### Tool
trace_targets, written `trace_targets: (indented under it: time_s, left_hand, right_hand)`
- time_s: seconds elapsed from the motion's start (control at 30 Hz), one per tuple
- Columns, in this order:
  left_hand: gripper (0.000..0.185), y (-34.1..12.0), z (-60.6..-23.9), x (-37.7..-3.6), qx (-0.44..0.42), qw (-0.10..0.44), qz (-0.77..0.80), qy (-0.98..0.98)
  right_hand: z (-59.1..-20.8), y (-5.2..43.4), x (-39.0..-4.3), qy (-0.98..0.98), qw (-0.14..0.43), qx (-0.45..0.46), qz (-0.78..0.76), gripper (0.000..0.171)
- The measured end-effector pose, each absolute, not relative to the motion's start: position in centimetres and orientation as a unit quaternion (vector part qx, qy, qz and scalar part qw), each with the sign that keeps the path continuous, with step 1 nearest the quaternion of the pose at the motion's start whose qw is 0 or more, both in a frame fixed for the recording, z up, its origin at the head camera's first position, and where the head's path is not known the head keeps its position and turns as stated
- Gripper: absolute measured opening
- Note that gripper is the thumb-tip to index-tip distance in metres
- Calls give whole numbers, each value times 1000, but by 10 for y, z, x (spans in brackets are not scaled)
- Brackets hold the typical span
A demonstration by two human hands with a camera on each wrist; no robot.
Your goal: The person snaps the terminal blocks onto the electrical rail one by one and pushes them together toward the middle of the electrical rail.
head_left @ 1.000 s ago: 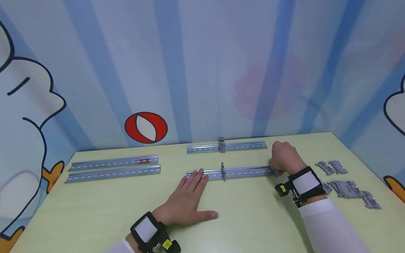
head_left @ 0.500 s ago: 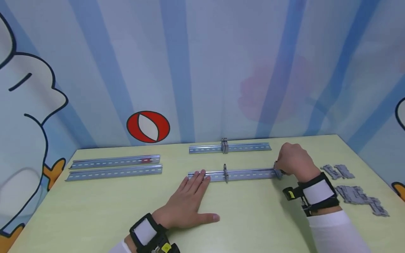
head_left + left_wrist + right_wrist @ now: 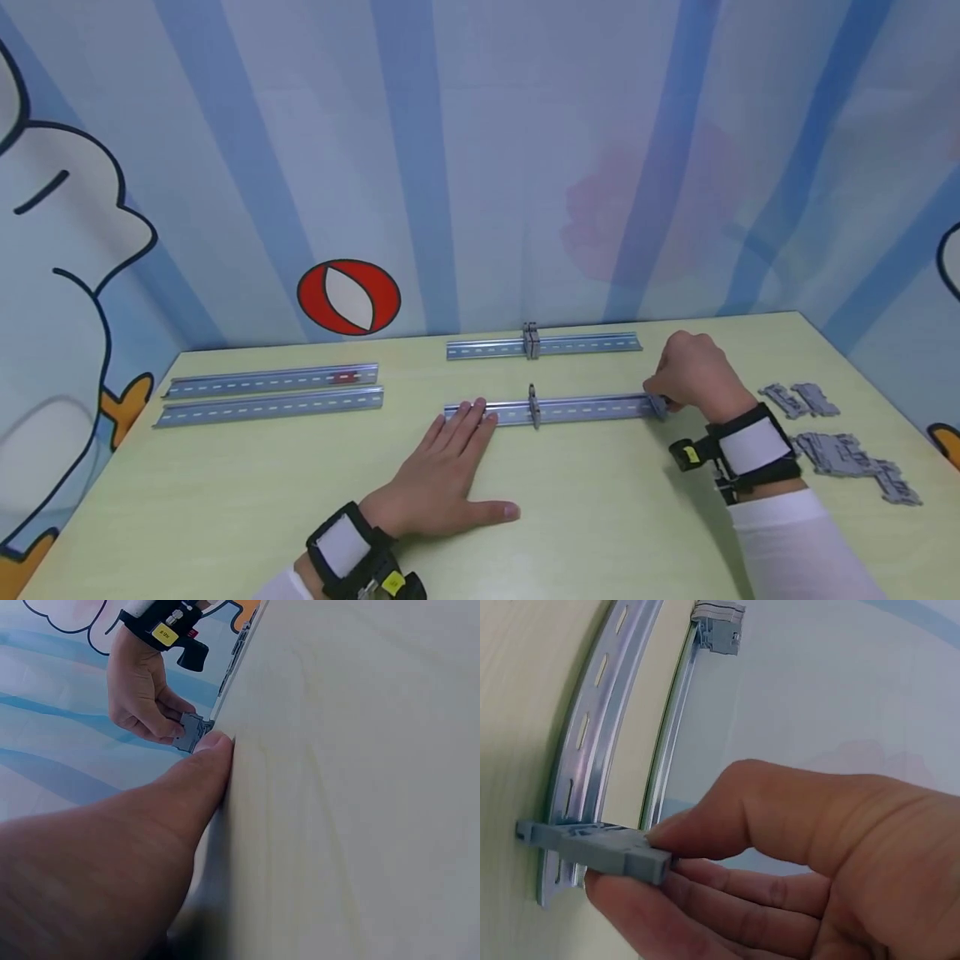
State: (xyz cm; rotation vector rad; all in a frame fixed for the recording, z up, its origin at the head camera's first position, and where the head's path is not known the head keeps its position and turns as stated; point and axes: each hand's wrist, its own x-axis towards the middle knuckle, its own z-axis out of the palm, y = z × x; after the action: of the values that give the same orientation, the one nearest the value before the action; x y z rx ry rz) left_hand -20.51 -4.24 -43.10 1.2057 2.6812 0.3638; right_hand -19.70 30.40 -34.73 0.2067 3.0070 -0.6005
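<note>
My right hand (image 3: 697, 379) pinches a grey DIN-rail terminal block (image 3: 604, 846) between thumb and fingers. The block stands across the right end of the front slotted metal DIN rail (image 3: 592, 408); whether it is clipped on cannot be told. My left hand (image 3: 442, 475) lies flat, its fingertips on the rail's left end and its thumb spread out over the table. Another grey terminal block (image 3: 534, 407) stands upright near the middle of this rail. In the left wrist view, the right hand (image 3: 142, 697) appears beyond my left thumb with the pinched block (image 3: 193, 731).
Behind lies another DIN rail (image 3: 588, 343) bearing grey terminal blocks (image 3: 531, 341) near its middle. Two more rails lie at the left, the rear one (image 3: 262, 382) with a red mark (image 3: 345, 377). Loose grey blocks (image 3: 836, 454) lie at the right. A printed curtain (image 3: 487, 167) borders the table.
My right hand has shifted slightly right at the rail's end, and more of the pinched block shows now. The left hand has stayed in place; the head view has shifted a little.
</note>
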Motion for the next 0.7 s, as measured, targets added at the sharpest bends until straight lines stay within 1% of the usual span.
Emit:
trace_targets:
  time_s: [0.2, 0.6, 0.7]
  left_hand:
    - [111, -42, -425, -203, 407, 98, 117, 901]
    - [112, -42, -431, -205, 405, 92, 115, 902]
    - [111, -41, -428, -205, 406, 95, 113, 902]
  right_hand:
    - [-352, 294, -200, 977, 24, 53, -203, 38]
    - [-356, 268, -202, 977, 12, 44, -209, 34]
    - [-357, 264, -203, 977, 6, 38, -210, 36]
